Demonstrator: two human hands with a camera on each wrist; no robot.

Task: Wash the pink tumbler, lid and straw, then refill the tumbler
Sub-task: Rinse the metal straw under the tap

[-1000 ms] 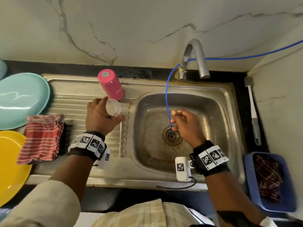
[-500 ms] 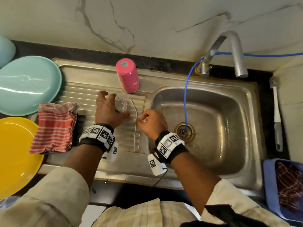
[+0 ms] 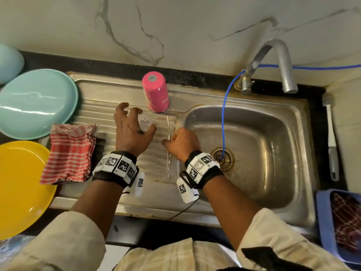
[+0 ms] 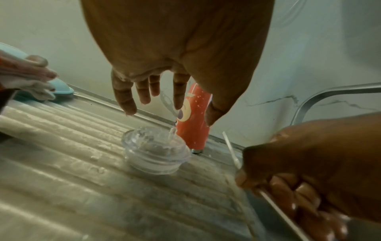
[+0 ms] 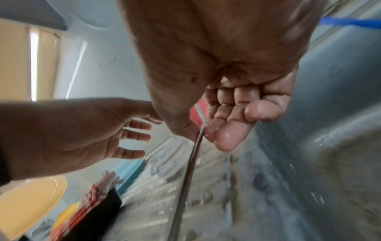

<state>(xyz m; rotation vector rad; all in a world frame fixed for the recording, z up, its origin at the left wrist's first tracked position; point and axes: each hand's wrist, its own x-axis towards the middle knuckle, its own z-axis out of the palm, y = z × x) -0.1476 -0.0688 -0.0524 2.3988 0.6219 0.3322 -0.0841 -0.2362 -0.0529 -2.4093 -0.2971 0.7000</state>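
The pink tumbler (image 3: pixel 155 92) stands upside down at the back of the ribbed draining board (image 3: pixel 109 118). In front of it the clear lid (image 3: pixel 145 123) (image 4: pixel 155 150) sits on the ridges. My left hand (image 3: pixel 132 126) (image 4: pixel 163 104) hovers just above the lid with fingers spread, touching nothing. My right hand (image 3: pixel 180 142) (image 5: pixel 206 132) pinches the clear straw (image 3: pixel 168 130) (image 5: pixel 191 163) between thumb and fingers. The straw lies along the board's right edge, beside the basin.
The steel sink basin (image 3: pixel 254 149) is at the right, with a blue hose (image 3: pixel 224 114) running into its drain below the tap (image 3: pixel 281 63). A red striped cloth (image 3: pixel 70 153), teal plate (image 3: pixel 37 102) and yellow plate (image 3: pixel 21 186) lie left. A brush (image 3: pixel 331 137) and blue tub (image 3: pixel 340 223) are right.
My right hand moved from the drain to the draining board with the straw and lowered it there. My left hand set the lid down, let go and lifted its fingers.
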